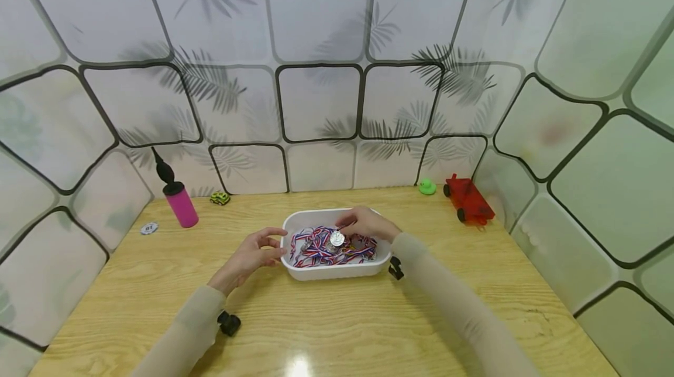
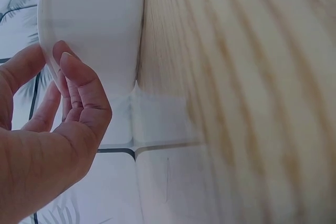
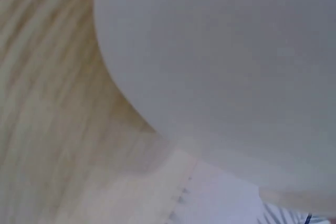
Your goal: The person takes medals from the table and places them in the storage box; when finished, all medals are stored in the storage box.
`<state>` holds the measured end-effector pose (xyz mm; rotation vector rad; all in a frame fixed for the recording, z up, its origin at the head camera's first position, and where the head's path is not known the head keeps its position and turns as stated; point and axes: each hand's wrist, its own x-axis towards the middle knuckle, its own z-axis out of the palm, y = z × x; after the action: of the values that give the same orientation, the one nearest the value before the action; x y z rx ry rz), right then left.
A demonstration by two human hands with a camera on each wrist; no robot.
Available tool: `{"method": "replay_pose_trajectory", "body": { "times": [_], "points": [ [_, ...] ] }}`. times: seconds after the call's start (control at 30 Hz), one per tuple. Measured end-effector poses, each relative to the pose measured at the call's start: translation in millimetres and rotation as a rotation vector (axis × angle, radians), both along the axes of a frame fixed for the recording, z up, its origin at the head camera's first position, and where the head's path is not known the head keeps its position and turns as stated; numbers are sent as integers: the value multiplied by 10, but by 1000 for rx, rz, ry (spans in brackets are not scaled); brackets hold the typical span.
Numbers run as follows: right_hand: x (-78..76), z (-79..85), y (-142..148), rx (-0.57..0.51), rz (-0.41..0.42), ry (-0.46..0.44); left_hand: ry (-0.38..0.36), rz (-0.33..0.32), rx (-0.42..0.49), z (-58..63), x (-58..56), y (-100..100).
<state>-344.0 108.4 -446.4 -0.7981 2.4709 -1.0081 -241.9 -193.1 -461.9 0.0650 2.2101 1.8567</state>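
Note:
A white plastic tub (image 1: 337,272) stands on the table, filled with tangled red, white and blue ribbons (image 1: 317,255) and silver medals among them. My left hand (image 1: 256,254) holds the tub's left end, with fingers at the rim and on the outer wall; the left wrist view shows these fingers (image 2: 84,85) bent against it. My right hand (image 1: 367,225) reaches over the far right rim, its fingertips pinching at a round silver medal (image 1: 337,239) above the ribbons. The right wrist view shows mostly the blurred tub wall (image 3: 220,66), not the fingers.
Left on the wooden table (image 1: 337,330) are a pink-and-black hand pump (image 1: 181,206), a yellow-green toy car (image 1: 220,198) and a small white oval tag (image 1: 149,228). Right at the back are a green rubber duck (image 1: 427,187) and a red toy cart (image 1: 470,200). Patterned walls surround the table.

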Motion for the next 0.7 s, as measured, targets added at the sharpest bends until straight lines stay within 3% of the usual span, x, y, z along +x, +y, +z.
{"method": "replay_pose_trajectory", "body": {
  "times": [0.43, 0.7],
  "points": [
    [-47, 108, 156, -85, 31, 24, 5, -14, -9, 17, 3, -14],
    [-29, 146, 331, -269, -46, -89, 30, -62, -28, 43, -20, -50]
  ]
}}
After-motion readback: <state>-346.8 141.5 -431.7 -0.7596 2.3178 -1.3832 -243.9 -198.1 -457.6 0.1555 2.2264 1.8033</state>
